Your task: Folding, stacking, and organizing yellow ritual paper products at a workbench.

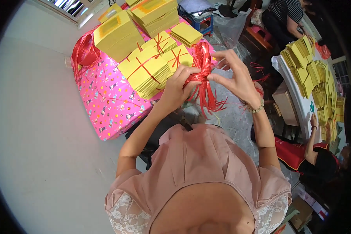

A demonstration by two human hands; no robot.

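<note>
A: Where's the red plastic ribbon bundle (203, 64)?

B: At one o'clock from the middle of the view, up in the air in front of the person's chest, its loops upward and its loose ends hanging toward six.

A: And who grips it?

B: The left hand (180, 82), at twelve, pinches it between thumb and fingers around its narrow middle. The right hand (236, 80), at two, is spread, thumb tip at the bundle's edge (I can't tell whether it presses there), fingers curved and apart from the thumb. A beaded bracelet (257, 107) circles that wrist.

A: What lies around them?

B: From nine to eleven, a table in a pink patterned cover (111, 103). On it, at eleven, sits a yellow paper stack (156, 73) crossed with red ribbon; taller yellow paper blocks (119, 39) stand behind. A red ribbon coil (85, 52) is at ten.

A: Farther right?

B: Folded yellow papers (300, 58) on a white-topped table (300, 100), between two and three, with a co-worker's hand (314, 120) at three.
</note>
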